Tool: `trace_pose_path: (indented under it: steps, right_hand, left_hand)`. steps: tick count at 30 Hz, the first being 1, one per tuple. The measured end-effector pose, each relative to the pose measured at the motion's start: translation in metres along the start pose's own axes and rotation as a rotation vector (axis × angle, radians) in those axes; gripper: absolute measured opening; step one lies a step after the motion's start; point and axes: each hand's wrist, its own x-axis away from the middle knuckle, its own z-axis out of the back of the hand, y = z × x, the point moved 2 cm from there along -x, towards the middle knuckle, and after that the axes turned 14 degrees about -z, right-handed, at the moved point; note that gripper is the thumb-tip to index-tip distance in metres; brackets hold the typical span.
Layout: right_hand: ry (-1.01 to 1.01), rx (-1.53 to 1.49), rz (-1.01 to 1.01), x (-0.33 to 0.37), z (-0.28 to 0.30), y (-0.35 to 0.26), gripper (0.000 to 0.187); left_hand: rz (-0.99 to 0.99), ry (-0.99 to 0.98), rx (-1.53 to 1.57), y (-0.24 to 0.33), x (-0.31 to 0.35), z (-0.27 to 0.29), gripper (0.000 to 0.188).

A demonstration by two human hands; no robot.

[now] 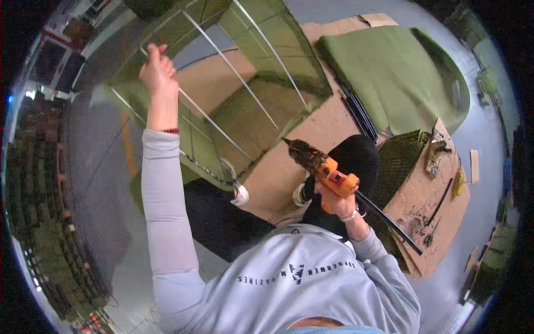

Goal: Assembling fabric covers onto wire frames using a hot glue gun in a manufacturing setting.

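My left hand [158,72], arm stretched forward, is closed around a thin pale rod [214,123] of a frame. Green material [267,44] covers much of this box-like frame, and several similar rods cross its open side. My right hand [335,200], close to my body, grips an orange glue gun [334,172]. Dark residue coats the gun's front, and its nozzle points forward and left toward the frame. A long black glue stick [389,222] sticks out from the gun's back. The nozzle is apart from the frame.
Cardboard [334,119] lies under the frame and between my feet. Green sheet material [389,72] rests at far right beside several black sticks [359,117]. Nearer right, a cardboard-topped stack [400,206] carries scissors [428,240], a soiled board [439,150] and a yellow item [459,182].
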Motion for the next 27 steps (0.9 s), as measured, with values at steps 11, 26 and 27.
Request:
trace_pose_path:
  steps: [11, 26, 27]
  right_hand:
    - [0.045, -0.350, -0.134, 0.002, 0.039, -0.016, 0.021]
    - [0.133, -0.376, -0.061, -0.005, 0.049, -0.017, 0.018]
    - [0.189, 0.003, 0.069, -0.008, 0.047, -0.017, 0.020]
  left_hand:
    - [-0.131, -0.013, 0.007, 0.012, -0.068, -0.027, 0.026]
    - [0.078, 0.115, 0.065, 0.010, -0.123, -0.015, 0.028]
    - [0.064, 0.133, 0.094, 0.009, -0.124, -0.016, 0.029]
